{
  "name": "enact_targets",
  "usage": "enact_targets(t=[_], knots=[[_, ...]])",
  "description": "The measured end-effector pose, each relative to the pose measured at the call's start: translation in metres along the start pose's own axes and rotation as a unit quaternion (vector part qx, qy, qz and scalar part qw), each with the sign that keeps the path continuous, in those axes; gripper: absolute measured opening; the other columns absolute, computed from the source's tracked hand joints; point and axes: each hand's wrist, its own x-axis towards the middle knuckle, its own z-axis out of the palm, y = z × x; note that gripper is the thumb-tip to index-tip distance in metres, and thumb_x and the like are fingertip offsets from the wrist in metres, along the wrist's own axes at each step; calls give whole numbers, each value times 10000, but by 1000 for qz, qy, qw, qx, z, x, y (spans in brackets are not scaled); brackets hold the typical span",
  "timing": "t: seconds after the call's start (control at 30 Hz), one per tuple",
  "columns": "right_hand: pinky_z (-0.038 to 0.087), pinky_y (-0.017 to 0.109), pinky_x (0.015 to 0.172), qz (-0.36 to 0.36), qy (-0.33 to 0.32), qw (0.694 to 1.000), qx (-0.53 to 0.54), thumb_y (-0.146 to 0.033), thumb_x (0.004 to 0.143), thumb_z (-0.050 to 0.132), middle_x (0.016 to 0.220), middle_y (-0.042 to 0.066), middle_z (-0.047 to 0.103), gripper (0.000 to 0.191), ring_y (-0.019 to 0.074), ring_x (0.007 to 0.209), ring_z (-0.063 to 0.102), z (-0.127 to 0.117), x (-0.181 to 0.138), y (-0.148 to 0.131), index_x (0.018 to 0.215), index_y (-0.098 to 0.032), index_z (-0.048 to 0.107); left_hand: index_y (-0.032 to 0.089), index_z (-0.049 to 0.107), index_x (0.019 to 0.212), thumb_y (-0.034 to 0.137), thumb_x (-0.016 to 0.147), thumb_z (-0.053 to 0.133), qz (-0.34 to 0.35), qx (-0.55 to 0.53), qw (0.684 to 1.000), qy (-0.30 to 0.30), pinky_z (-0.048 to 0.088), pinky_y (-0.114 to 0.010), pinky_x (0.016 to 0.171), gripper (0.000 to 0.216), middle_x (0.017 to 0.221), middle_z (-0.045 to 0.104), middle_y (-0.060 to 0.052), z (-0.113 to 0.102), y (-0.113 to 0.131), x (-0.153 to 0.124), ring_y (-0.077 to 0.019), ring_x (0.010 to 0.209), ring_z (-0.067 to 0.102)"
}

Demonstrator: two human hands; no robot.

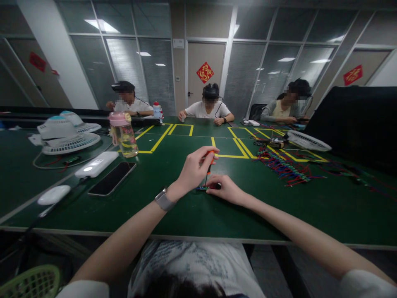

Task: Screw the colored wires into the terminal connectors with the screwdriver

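Observation:
My left hand (194, 167) is closed round a small screwdriver (209, 162) with an orange handle, held upright with its tip down. The tip meets a small circuit board (203, 188) lying on the green table (192, 215). My right hand (225, 187) rests on the table just right of the tip, its fingers pinched on that small board and a dark part beside it. A watch sits on my left wrist.
A phone (112, 178), a white power bank (96, 164), a pink-capped bottle (123, 134) and white fans (66, 136) lie to the left. Red and blue wire bundles (283, 167) and another fan (307, 141) lie to the right. Three people sit at the far side.

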Motion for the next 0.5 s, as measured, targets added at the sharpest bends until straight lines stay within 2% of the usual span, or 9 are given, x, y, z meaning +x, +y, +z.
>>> enact_targets(t=[0.13,0.27,0.37,0.4,0.5], knots=[[483,283,685,1,-6,1000,7,-174,767,707,848,60,672,154,157,720,596,-4,-3,3,912,-146,751,149,676,973,259,903,553,-31,6,999,-36,576,-244,701,179,967,694,-69,-2,7,12,-156,813,693],[461,270,658,1,16,1000,6,-212,768,720,804,41,648,147,145,692,571,0,-4,4,900,-160,756,184,728,906,276,840,656,26,113,993,-38,525,-214,633,134,865,653,-38,-3,4,20,-135,754,627],[438,260,632,2,29,1000,11,-201,766,716,745,23,614,119,130,650,535,3,-3,4,868,-158,759,184,733,898,350,851,649,57,148,987,-2,493,-211,598,192,816,585,-29,-2,0,17,-124,712,576],[433,257,628,2,32,999,13,-192,765,713,741,22,611,111,128,648,530,4,-3,4,860,-155,758,182,728,941,341,904,573,63,147,987,11,499,-219,619,225,840,582,-38,-1,-1,15,-127,732,580],[424,252,624,4,39,999,15,-167,761,702,758,27,611,108,124,650,523,7,-3,4,854,-144,751,184,686,1079,247,970,429,84,109,990,19,507,-287,855,286,1019,624,-76,0,-2,8,-162,958,614]])
